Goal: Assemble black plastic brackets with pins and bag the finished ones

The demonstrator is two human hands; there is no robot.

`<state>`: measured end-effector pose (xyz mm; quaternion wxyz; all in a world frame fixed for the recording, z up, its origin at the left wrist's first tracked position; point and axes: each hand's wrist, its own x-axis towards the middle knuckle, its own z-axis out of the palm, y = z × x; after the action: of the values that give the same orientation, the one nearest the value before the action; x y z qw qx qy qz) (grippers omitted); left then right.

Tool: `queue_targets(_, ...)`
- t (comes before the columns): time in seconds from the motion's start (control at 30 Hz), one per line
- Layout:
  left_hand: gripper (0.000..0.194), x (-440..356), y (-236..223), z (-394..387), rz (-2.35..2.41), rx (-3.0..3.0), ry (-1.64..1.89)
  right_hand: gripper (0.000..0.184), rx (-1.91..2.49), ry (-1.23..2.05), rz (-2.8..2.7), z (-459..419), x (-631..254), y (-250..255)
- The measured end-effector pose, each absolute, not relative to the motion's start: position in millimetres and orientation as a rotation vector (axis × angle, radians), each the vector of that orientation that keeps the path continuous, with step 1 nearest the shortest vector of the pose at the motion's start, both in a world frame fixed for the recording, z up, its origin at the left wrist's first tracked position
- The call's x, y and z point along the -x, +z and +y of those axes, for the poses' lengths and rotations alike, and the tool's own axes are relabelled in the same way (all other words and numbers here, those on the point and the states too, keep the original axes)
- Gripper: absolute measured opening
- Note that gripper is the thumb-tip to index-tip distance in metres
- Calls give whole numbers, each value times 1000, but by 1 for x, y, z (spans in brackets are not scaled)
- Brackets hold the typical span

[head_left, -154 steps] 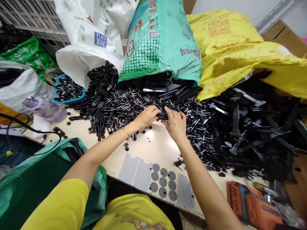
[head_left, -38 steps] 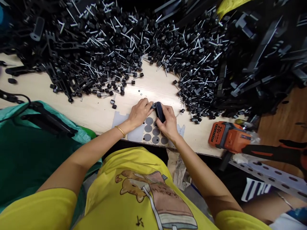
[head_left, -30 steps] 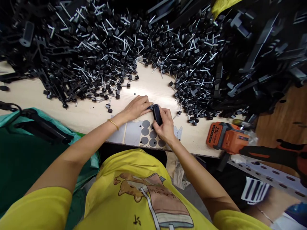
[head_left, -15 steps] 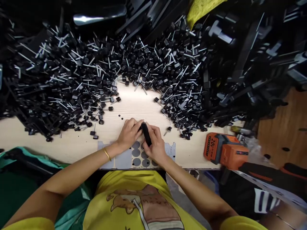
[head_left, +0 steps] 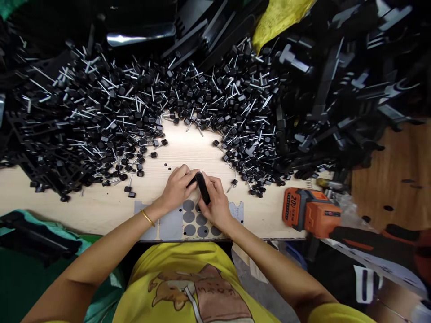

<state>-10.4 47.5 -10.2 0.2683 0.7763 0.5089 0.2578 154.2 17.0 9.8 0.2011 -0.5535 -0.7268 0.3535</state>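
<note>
Black and narrow, the part [head_left: 203, 188] is held low over the bench [head_left: 188, 152], near its front edge, slanting with its rounded upper end toward the left hand [head_left: 178, 187]. The right hand [head_left: 217, 205] grips it along its side, thumb and fingers closed around it. The left hand pinches a small dark strip [head_left: 191, 181] between its fingertips, at the part's upper end; whether the two are joined cannot be told. Below the hands, grey discs [head_left: 189, 217] lie in rows, with grey sheets [head_left: 171, 224] to their left and a smaller notched sheet [head_left: 236, 211] to their right, bearing marks too small to read. A gold bracelet [head_left: 147, 218] circles the left wrist. Beyond, black-headed screws [head_left: 134, 101] arc around the bare wood, with slotted black pieces [head_left: 40, 154] on the left and larger black pieces [head_left: 323, 98] on the right. An orange power tool [head_left: 319, 220] at right reads "20V" on its end block. The yellow shirt [head_left: 182, 260] carries a cartoon animal and lettering that is not clear. A yellow bag [head_left: 283, 22] hangs in at the top; a green bag [head_left: 20, 278] gapes at lower left.
</note>
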Motion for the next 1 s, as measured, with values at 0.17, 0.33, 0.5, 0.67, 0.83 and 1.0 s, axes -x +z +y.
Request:
queue_targets(0.17, 25, 10, -12, 51, 1397, -2095, 678, 74, 1574, 974, -2037, 16, -149, 7)
queue_targets(0.33, 26, 14, -7, 41, 1501, -2095, 640, 63, 1517, 1078, -2157, 30, -171, 22)
queue_targets(0.5, 37, 25, 0, 8, 1864, -1951, 693, 46, 2004, 229, -1865, 94, -243, 48)
queue_targets(0.67, 51, 16, 13, -7, 1807, -2299, 624, 41, 2435, -118, -1902, 156, -272, 47)
queue_targets(0.83, 27, 5, 20, 10, 1286, -2571, 409, 43, 2346, -189, -2055, 159, -263, 40)
queue_targets(1.0, 16, 14, 18, 16, 1497, -2527, 323, 39, 2423, -28, -1889, 158, -274, 48)
